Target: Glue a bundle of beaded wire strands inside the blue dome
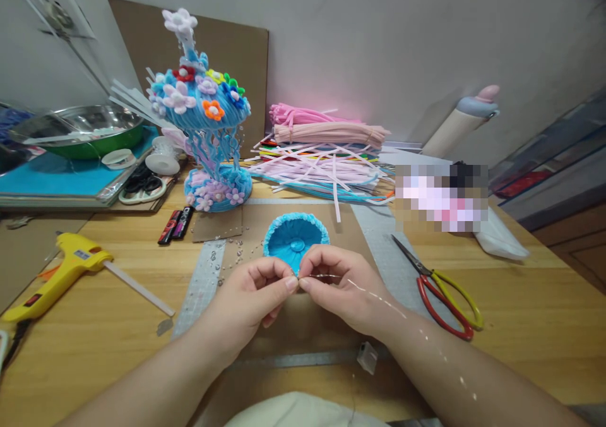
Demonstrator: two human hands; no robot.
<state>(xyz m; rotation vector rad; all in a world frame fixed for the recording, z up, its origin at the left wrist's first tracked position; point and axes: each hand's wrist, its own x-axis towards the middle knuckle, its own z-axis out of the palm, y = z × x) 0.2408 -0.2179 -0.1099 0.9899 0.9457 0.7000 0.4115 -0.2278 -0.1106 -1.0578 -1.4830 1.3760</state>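
Just below frame centre, the left hand (pixel 259 290) and right hand (pixel 341 283) pinch thin clear thread (pixel 389 303) between fingers set nearly tip to tip, presumably for fine control.

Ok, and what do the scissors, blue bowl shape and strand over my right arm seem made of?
Scissors: dark blades, likely steel; smooth red and yellow handles, probably plastic-coated. Blue bowl shape: perhaps fuzzy pipe cleaner, from its soft, bumpy rim; finish mostly matte. Strand: probably nylon line, thin, see-through and glinting.
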